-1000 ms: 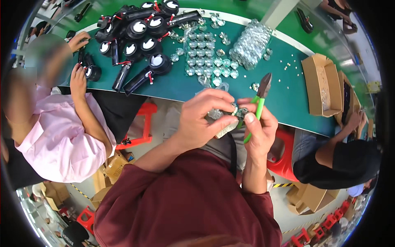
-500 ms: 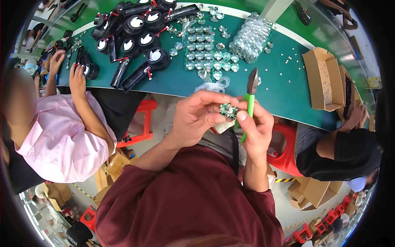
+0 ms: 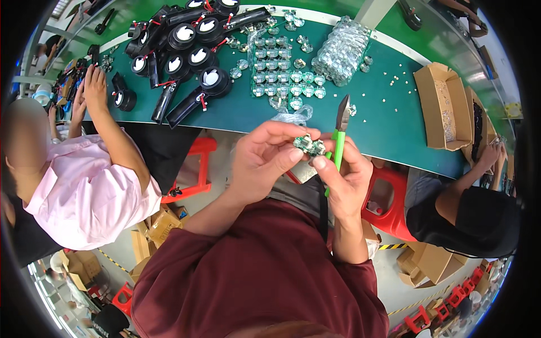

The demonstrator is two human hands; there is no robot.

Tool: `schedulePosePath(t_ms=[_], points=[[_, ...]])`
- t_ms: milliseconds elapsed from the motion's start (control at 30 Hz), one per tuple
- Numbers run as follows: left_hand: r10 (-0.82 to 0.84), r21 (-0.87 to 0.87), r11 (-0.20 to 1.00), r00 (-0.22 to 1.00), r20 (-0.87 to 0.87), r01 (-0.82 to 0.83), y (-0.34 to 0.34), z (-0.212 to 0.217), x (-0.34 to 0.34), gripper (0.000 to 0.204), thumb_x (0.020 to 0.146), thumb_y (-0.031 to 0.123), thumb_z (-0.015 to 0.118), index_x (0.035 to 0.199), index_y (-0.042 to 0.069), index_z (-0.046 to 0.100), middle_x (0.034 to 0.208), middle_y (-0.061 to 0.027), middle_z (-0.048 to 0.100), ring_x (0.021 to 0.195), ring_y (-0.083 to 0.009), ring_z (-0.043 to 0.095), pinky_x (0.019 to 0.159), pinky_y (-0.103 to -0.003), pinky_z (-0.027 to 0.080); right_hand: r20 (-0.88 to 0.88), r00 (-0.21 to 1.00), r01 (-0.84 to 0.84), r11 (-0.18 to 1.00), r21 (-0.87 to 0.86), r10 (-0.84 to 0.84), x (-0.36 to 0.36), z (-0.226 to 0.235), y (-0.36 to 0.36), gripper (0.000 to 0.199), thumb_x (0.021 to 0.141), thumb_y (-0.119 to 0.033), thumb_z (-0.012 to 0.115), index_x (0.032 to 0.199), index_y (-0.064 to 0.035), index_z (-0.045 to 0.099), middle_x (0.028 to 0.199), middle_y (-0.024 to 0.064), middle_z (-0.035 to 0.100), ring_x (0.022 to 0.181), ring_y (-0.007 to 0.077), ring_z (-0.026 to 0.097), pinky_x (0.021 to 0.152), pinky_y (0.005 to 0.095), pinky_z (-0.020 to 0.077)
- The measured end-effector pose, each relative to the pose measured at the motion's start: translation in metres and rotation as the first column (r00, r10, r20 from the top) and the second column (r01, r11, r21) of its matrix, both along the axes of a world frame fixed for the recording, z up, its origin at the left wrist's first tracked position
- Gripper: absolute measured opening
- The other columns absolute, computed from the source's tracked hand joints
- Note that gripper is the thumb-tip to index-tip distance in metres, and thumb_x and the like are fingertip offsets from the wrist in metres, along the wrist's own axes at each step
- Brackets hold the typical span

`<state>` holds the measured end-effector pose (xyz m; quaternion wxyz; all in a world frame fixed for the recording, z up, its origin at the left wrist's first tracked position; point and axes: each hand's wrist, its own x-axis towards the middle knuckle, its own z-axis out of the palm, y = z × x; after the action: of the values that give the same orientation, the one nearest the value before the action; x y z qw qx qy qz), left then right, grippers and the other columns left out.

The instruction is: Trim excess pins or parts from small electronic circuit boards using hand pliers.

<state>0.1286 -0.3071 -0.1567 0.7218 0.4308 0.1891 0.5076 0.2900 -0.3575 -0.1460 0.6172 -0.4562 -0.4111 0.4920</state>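
A small green circuit board (image 3: 309,145) is pinched between my two hands above the near table edge. My left hand (image 3: 265,160) grips its left side with thumb and fingertips. At its right side, the thumb and finger of my right hand (image 3: 345,172) touch it too. That same hand keeps green-handled pliers (image 3: 340,141) tucked in it, their dark jaws pointing up and away. Beyond my hands, a panel of several round circuit boards (image 3: 273,66) lies on the table (image 3: 225,110).
Black handheld lamp-like housings (image 3: 211,81) with red wires are heaped at the far left. A stack of boards in clear wrap (image 3: 341,50) stands right of the panel. Cardboard boxes (image 3: 442,107) sit at the right. Co-workers sit on both sides; red stools (image 3: 389,203) stand below.
The board between my hands has turned and moved slightly left, showing more of itself. The pliers have shifted a little left. The co-worker at left has moved both hands away from a black housing.
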Motion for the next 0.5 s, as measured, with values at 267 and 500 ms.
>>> schedulePosePath(t_ms=[267, 500], points=[[0.121, 0.072, 0.992, 0.91, -0.396, -0.101, -0.009, -0.001, 0.008, 0.027, 0.093, -0.003, 0.065, 0.12, -0.003, 0.06, 0.105, -0.0084, 0.068, 0.098, -0.0129, 0.067, 0.086, -0.027, 0.055, 0.28, 0.946, 0.158, 0.986, 0.047, -0.164, 0.008, -0.002, 0.0, 0.016, 0.08, -0.001, 0.077, 0.091, 0.0034, 0.065, 0.107, 0.0111, 0.067, 0.087, 0.012, 0.06, 0.075, 0.0248, 0.048], [0.177, 0.098, 0.984, 0.905, -0.386, -0.151, -0.015, -0.002, 0.013, 0.015, 0.091, -0.004, 0.067, 0.106, -0.005, 0.065, 0.101, -0.0103, 0.07, 0.093, -0.0144, 0.071, 0.079, -0.028, 0.06, 0.515, 0.811, 0.207, 0.96, 0.188, -0.276, 0.007, -0.003, 0.002, 0.015, 0.081, -0.002, 0.076, 0.089, 0.0039, 0.064, 0.101, 0.0131, 0.066, 0.083, 0.0164, 0.06, 0.072, 0.0278, 0.0487]])
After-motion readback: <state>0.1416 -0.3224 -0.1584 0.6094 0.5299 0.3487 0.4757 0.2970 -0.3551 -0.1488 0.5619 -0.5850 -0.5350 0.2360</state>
